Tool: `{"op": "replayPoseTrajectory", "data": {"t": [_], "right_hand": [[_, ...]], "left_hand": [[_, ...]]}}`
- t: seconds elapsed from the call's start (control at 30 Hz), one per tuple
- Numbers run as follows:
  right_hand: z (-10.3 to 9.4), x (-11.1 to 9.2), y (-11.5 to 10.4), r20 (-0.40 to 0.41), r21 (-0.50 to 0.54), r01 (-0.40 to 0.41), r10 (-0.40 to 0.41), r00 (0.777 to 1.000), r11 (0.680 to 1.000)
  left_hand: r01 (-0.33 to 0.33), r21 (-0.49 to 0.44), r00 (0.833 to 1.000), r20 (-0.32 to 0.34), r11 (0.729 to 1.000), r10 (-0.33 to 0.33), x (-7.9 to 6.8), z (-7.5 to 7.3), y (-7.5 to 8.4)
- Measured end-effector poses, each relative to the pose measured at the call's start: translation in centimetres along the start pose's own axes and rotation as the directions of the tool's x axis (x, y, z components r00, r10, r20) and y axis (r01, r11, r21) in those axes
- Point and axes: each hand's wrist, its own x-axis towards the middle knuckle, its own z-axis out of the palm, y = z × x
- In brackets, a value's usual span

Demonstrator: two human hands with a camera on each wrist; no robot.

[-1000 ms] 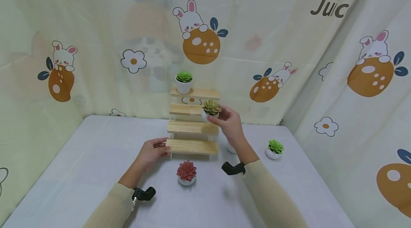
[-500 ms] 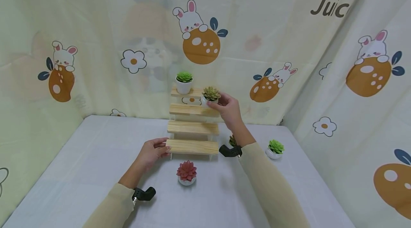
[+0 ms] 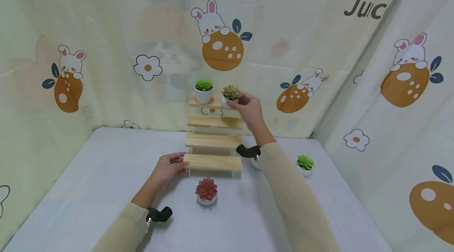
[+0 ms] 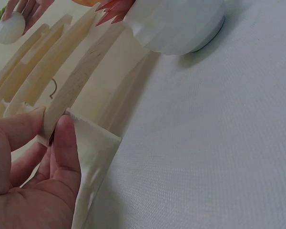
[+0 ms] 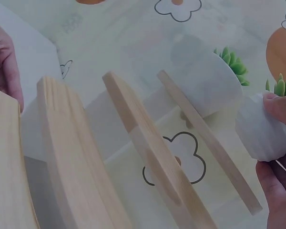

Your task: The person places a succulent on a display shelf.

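Observation:
My right hand (image 3: pixel 251 111) holds a potted succulent (image 3: pixel 231 93) with dull green leaves by its white pot, at the right end of the top step. In the right wrist view thumb and fingers pinch the ribbed white pot (image 5: pixel 264 126) close to the top board (image 5: pixel 212 143). My left hand (image 3: pixel 169 169) pinches the left end of the lowest board of a stepped wooden stand (image 3: pixel 213 162), thumb above and fingers below, as the left wrist view shows at the board end (image 4: pixel 51 126). A bright green succulent (image 3: pixel 203 90) in a white pot stands on the top step's left.
On the white table (image 3: pixel 117 173), a red succulent (image 3: pixel 206 191) stands in front of the stand. A bright green succulent (image 3: pixel 305 163) sits to the right. Another white pot (image 3: pixel 255 163) is mostly hidden behind my right forearm. A printed curtain (image 3: pixel 170 27) hangs behind.
My right hand has raised the dull green succulent from about the second-highest step to the top step, moving slightly left. My left hand keeps its grip on the lowest board.

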Motion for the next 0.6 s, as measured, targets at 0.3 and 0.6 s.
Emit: {"op": "replayPoseTrajectory", "data": {"t": [0.3,0.6], "right_hand": [[0.5,1.4,-0.2,-0.009,-0.025,-0.030,0.030,1.000,0.999],[0.4,2.5,0.0,-0.020,-0.082,-0.054,0.052,0.998,0.995]], "left_hand": [[0.002,0.009,1.000,0.003,1.000,-0.002,0.0,-0.2,0.0],[-0.014,-0.017,1.000,0.012,1.000,0.014,0.1,0.0,-0.1]]}}
